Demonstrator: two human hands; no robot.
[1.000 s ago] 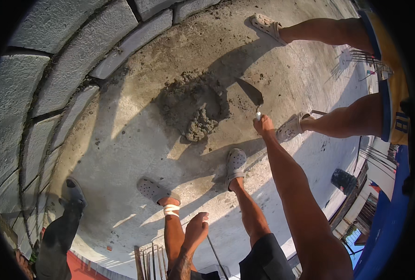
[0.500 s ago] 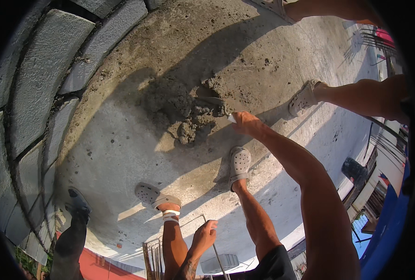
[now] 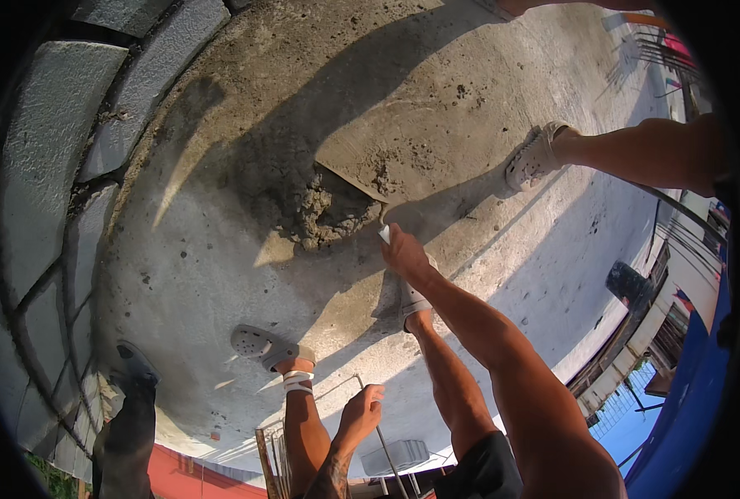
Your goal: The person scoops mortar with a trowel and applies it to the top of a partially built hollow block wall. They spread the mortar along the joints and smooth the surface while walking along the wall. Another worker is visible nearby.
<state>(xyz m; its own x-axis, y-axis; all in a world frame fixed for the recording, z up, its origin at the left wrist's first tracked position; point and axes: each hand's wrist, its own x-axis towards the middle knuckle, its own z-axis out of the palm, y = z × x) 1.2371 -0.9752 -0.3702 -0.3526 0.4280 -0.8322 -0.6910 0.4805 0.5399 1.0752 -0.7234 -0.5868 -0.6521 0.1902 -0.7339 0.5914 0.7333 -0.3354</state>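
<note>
My right hand (image 3: pixel 405 252) grips the pale handle of a trowel (image 3: pixel 349 181). Its blade is tilted on edge, against a heap of wet grey mortar (image 3: pixel 324 218) on the concrete slab. Lumps of mix bulge along the near side of the blade, and loose crumbs lie on its far side. Down at the lower middle, my left hand (image 3: pixel 360 416) has its fingers curled inward, apart from the mortar. A thin metal rod (image 3: pixel 384 445) with a bent tip passes right by those fingers; whether they hold it, I cannot tell.
A concrete block wall (image 3: pixel 62 158) curves along the left. My clogs (image 3: pixel 258 341) stand near the mortar. Another person's clog (image 3: pixel 535 158) is on the right, and a dark-trousered leg (image 3: pixel 127 432) at lower left. A dark bucket (image 3: pixel 628 283) and rebar (image 3: pixel 698 258) are at far right.
My right hand has drawn the trowel nearer and to the left. The blade now shows as a long straight edge beside the mortar. My left hand stays curled; the view has shifted slightly.
</note>
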